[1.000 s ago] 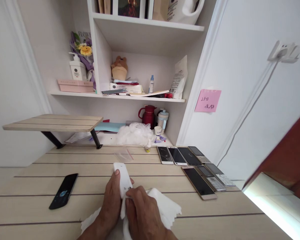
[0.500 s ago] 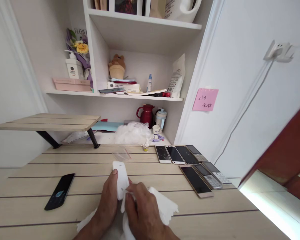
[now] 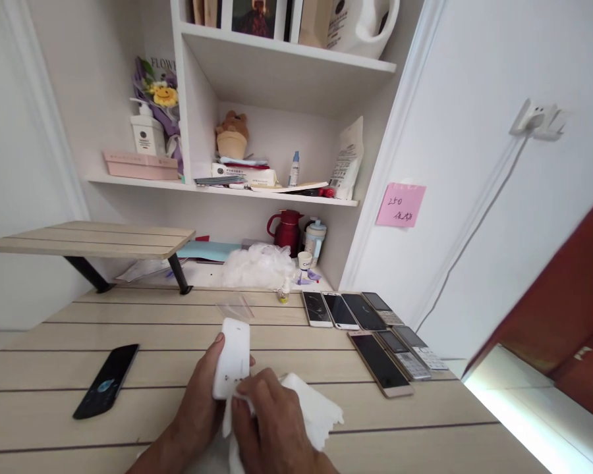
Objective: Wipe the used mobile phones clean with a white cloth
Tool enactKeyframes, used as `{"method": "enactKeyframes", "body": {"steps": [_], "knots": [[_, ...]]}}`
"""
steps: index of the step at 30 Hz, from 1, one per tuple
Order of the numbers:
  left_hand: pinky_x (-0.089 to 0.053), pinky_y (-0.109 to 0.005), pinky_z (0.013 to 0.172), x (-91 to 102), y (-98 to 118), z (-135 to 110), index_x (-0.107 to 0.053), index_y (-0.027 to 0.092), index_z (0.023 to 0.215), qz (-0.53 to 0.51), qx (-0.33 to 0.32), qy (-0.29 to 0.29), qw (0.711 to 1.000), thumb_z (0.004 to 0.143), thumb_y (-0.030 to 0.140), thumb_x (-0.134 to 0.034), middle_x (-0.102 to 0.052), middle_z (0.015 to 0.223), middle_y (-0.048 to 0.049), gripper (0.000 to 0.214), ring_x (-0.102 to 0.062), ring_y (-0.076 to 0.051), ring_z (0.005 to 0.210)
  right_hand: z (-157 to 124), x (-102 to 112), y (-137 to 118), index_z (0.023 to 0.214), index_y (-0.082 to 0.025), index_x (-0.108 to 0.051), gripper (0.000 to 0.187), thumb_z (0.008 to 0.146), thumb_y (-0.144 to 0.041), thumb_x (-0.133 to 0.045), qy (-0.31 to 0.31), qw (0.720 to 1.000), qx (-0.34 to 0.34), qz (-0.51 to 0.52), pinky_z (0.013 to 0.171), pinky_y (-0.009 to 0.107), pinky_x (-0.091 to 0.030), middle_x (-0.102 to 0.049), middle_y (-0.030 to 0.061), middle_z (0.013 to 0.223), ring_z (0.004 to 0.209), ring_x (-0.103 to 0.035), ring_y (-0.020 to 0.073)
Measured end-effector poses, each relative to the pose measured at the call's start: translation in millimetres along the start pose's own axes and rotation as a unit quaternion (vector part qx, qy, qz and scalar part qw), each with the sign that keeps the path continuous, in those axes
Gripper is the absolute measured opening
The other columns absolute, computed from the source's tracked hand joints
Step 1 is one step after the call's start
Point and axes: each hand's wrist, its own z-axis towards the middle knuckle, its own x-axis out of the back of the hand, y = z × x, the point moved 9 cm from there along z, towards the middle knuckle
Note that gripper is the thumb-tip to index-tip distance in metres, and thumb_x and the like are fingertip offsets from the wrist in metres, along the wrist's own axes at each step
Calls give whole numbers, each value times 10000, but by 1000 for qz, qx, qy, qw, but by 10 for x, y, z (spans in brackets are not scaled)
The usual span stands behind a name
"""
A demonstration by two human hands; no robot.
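Pale wood-grain planks form the bench [image 3: 425, 421]. Directions below are clock positions read from the white handset, with 12 o'clock pointing away from the person toward the shelving.

1. Black phone [image 3: 105, 382]: lies flat at 9 o'clock, screen up, well apart from both hands.
2. Left hand [image 3: 197, 408]: at 7 o'clock. Its grip is closed around the left edge of the white handset [image 3: 232, 359], with the thumb tip on the upper left side. The fingers behind the handset are hidden.
3. White handset: located just in front of the person, between the two hands. Its long axis tilts slightly toward 1 o'clock. The upper end is free and the lower end is covered by the right hand. Whether it touches the bench cannot be told.
4. Right hand [image 3: 271, 428]: at 5 o'clock. Its grip is closed on a white cloth [image 3: 313, 408], and the fingertips press the cloth against the lower end of the handset.
5. White cloth: spreads from under the right hand toward 4 o'clock, with its jagged edge resting on the bench.
6. Clear plastic bag [image 3: 233, 307]: lies flat at 12 o'clock, near the handset's upper end.
7. Small bottle [image 3: 281, 296]: stands upright at 1 o'clock.
8. Row of phones [image 3: 340, 311]: at 2 o'clock, side by side, screens up. A gold phone [image 3: 379, 362] lies at 3 o'clock, with keypad phones just beside it.
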Motion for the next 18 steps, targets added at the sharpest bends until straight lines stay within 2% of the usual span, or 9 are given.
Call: {"method": "enactKeyframes", "body": {"steps": [4,8,10,12,16,18], "knots": [[-422,-252,468,-41,1,47,-645,192,770,-40,16,-22,999,825,421,-703,-608,544,27,242,-565,-158,498,15,70,176,1050,-246,-550,141,995,-217,-423,20,998,-54,12,693,339,-502,-645,41,891,755,-661,217],[-486,-278,593,-125,-159,-5,-669,139,722,-53,134,-105,984,873,496,-639,-657,604,-43,388,-603,-169,573,-28,5,45,1031,-277,-579,115,963,-245,-492,-12,1000,-5,-16,624,331,-478,-639,28,876,695,-645,212],[-495,-282,631,-153,-202,-50,-681,133,735,-60,159,-131,977,884,510,-623,-677,636,-60,409,-611,-171,598,-22,11,48,1003,-278,-592,108,963,-261,-493,-11,1000,2,-24,601,327,-469,-629,24,843,663,-636,209],[-482,-263,593,-138,-210,-59,-695,139,774,-49,150,-134,978,877,498,-640,-683,640,-51,377,-615,-167,594,11,64,112,1016,-264,-586,133,981,-244,-459,11,1000,2,-23,633,329,-489,-627,26,835,686,-649,208],[-369,-225,419,-62,-193,-25,-710,135,782,12,118,-127,985,862,568,-621,-662,577,-46,449,-587,-163,485,20,162,220,1081,-252,-552,139,995,-227,-447,73,997,-29,-14,672,329,-526,-652,42,893,770,-683,211],[-446,-240,482,-47,-185,-21,-717,135,791,-24,131,-123,983,871,540,-627,-696,631,-62,422,-628,-174,549,-18,104,157,1071,-278,-563,126,980,-250,-481,61,997,-27,-30,643,346,-526,-664,43,898,744,-677,225]]}}
